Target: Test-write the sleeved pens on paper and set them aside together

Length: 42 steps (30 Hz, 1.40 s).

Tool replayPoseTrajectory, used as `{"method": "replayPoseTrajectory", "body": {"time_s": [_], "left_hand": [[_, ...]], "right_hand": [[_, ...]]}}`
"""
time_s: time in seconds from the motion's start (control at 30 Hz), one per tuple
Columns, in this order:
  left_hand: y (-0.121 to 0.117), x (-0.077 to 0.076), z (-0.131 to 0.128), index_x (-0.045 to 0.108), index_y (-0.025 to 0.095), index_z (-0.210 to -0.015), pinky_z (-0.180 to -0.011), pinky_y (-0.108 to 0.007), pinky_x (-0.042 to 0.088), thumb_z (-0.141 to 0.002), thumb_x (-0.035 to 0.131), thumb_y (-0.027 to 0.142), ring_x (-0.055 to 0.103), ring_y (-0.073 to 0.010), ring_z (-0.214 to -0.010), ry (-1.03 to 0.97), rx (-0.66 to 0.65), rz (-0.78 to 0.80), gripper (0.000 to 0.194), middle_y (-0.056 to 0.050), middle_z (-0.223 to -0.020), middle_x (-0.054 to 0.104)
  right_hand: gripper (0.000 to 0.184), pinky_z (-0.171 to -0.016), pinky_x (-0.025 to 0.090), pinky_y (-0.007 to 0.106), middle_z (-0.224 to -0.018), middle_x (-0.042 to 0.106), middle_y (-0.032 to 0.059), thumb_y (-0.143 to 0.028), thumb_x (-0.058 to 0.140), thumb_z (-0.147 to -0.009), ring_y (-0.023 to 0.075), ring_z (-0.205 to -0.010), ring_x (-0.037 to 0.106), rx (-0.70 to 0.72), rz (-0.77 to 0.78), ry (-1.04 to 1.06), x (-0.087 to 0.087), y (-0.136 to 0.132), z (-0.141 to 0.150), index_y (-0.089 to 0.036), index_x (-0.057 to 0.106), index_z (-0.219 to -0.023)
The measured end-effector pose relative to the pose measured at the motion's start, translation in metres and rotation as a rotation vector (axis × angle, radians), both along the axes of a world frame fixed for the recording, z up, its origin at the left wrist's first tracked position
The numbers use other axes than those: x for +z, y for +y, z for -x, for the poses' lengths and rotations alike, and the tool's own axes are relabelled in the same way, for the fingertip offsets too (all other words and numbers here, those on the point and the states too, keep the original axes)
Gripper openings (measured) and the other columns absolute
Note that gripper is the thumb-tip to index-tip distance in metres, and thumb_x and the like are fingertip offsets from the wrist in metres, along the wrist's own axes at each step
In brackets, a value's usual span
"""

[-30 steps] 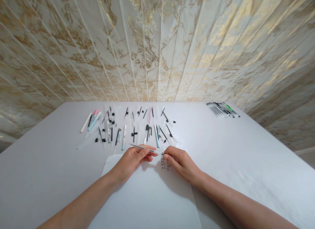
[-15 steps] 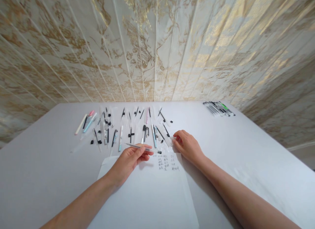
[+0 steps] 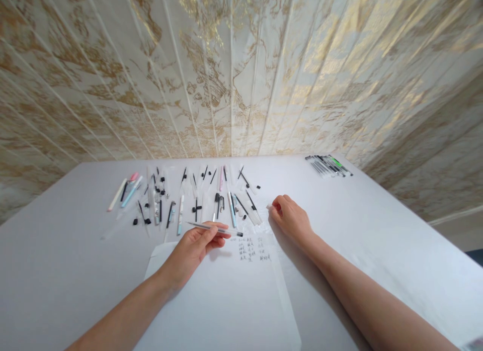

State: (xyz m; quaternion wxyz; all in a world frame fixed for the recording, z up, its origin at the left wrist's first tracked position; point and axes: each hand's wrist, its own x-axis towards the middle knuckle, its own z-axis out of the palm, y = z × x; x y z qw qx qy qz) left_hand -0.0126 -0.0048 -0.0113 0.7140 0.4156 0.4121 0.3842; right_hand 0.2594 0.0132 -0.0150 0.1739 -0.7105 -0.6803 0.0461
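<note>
My left hand (image 3: 202, 243) is closed on a slim pen (image 3: 217, 230) with a clear barrel and a black end, held almost level above the top of a white paper sheet (image 3: 222, 290). Handwriting (image 3: 252, 249) in several short columns marks that sheet just right of the pen. My right hand (image 3: 290, 217) rests to the right of the paper's top corner, fingers pinched together. A small whitish piece (image 3: 269, 206) pokes out at its fingertips, too small to name. Left of it lie loose pen parts, among them clear barrels (image 3: 255, 216) and a black refill (image 3: 251, 200).
Pen parts, black caps (image 3: 217, 196) and a blue-and-white pen (image 3: 231, 210) spread across the table's far middle. A pink-ended pen (image 3: 116, 194) lies at the left. A row of pens (image 3: 328, 166) sits at the far right, by the patterned wall (image 3: 226, 79).
My right hand has drawn slightly away from the clear barrels, and a small whitish piece now shows at its fingertips. The view has shifted a little; my left hand still holds the pen.
</note>
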Motion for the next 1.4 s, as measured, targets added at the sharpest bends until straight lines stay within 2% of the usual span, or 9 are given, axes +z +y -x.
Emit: {"method": "replayPoseTrajectory", "body": {"time_s": [0.1,0.2,0.3,0.43,0.6,0.77,1.03,1.4], "left_hand": [[0.0,0.001,-0.001,0.075,0.018,-0.091,-0.086,-0.03,0.047,-0.082,0.066,0.041,0.062,-0.0176,-0.084,-0.01,0.008,-0.004,0.026,-0.007,-0.092,0.073],[0.0,0.0,-0.001,0.075,0.018,-0.092,-0.086,-0.03,0.047,-0.083,0.066,0.041,0.061,-0.0167,-0.083,-0.01,0.003,0.003,0.026,-0.006,-0.092,0.072],[0.001,-0.001,0.0,0.075,0.019,-0.093,-0.086,-0.028,0.047,-0.085,0.064,0.04,0.06,-0.016,-0.084,-0.007,-0.009,0.004,0.025,-0.006,-0.093,0.072],[0.0,0.0,0.001,0.075,0.018,-0.093,-0.086,-0.029,0.047,-0.085,0.064,0.04,0.06,-0.0164,-0.084,0.003,-0.01,0.001,0.025,-0.006,-0.093,0.072],[-0.001,0.002,0.0,0.075,0.017,-0.092,-0.087,-0.032,0.047,-0.084,0.065,0.04,0.059,-0.0173,-0.084,0.009,-0.007,0.004,0.026,-0.007,-0.093,0.071],[0.0,0.002,0.0,0.075,0.018,-0.092,-0.086,-0.029,0.047,-0.084,0.065,0.041,0.059,-0.0164,-0.084,0.01,-0.014,0.007,0.027,-0.006,-0.092,0.072],[0.0,-0.001,0.001,0.075,0.018,-0.092,-0.085,-0.028,0.048,-0.085,0.064,0.041,0.059,-0.0157,-0.083,0.01,-0.018,-0.004,0.026,-0.006,-0.091,0.072],[0.001,-0.001,0.001,0.075,0.018,-0.093,-0.086,-0.029,0.047,-0.085,0.064,0.042,0.059,-0.0163,-0.084,0.019,-0.017,-0.002,0.027,-0.007,-0.094,0.071]], "right_hand": [[0.009,-0.062,0.035,0.027,-0.083,0.061,0.0042,-0.025,0.045,-0.09,0.0172,-0.07,0.055,0.002,-0.015,0.076,-0.001,0.0,-0.001,-0.02,0.053,-0.087],[0.011,-0.063,0.038,0.027,-0.079,0.062,0.0014,-0.024,0.043,-0.09,0.0172,-0.067,0.055,0.08,-0.03,0.171,-0.002,-0.001,0.001,-0.022,0.051,-0.098],[0.024,-0.069,0.041,0.027,-0.09,0.064,0.0021,-0.017,0.038,-0.091,0.0166,-0.074,0.058,0.217,-0.063,0.215,-0.001,-0.005,0.007,-0.024,0.05,-0.111],[0.032,-0.07,0.041,0.025,-0.1,0.062,0.0039,-0.011,0.037,-0.09,0.0155,-0.078,0.06,0.32,-0.017,0.126,0.003,-0.01,0.015,-0.025,0.058,-0.11],[0.034,-0.064,0.037,0.024,-0.096,0.061,0.003,-0.01,0.039,-0.089,0.0146,-0.072,0.058,0.269,0.038,0.028,0.004,-0.012,0.017,-0.026,0.063,-0.108],[0.031,-0.062,0.035,0.024,-0.092,0.063,0.002,-0.013,0.04,-0.089,0.0147,-0.072,0.059,0.262,0.065,0.011,0.003,-0.011,0.016,-0.025,0.065,-0.102],[0.031,-0.063,0.034,0.025,-0.096,0.066,0.0021,-0.016,0.038,-0.09,0.0156,-0.075,0.059,0.151,0.057,-0.006,0.009,-0.011,0.013,-0.025,0.065,-0.102],[0.034,-0.066,0.037,0.024,-0.094,0.065,0.0015,-0.014,0.039,-0.089,0.0142,-0.075,0.06,0.287,0.086,0.054,0.006,-0.016,0.023,-0.026,0.066,-0.106]]}}
